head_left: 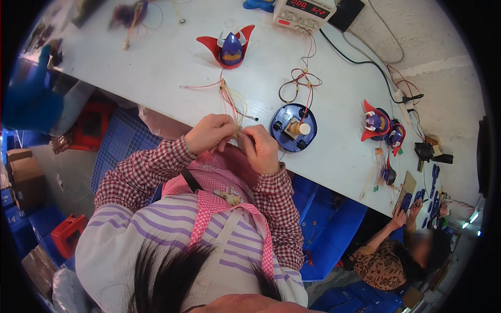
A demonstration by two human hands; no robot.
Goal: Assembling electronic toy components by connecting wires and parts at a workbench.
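Observation:
My left hand [211, 134] and my right hand [259, 148] meet at the table's front edge, their fingers pinched close together. Between them runs a bundle of thin wires [229, 99] in yellow, white, red and black. The wires lead up to a purple toy head [231, 49] with white horns and a red collar, which stands on the table beyond my hands. Small connectors show on some wire ends. Exactly what sits between my fingertips is too small to make out. Right of my right hand lies a round blue base [293, 128] with a pale knob in its middle.
A power supply [304, 13] with a lit red display stands at the back, its red and black leads curling to the base. More purple toy heads [377, 122] lie at the right. A blue bin [326, 229] sits below the table. Another person [396, 250] works at far right.

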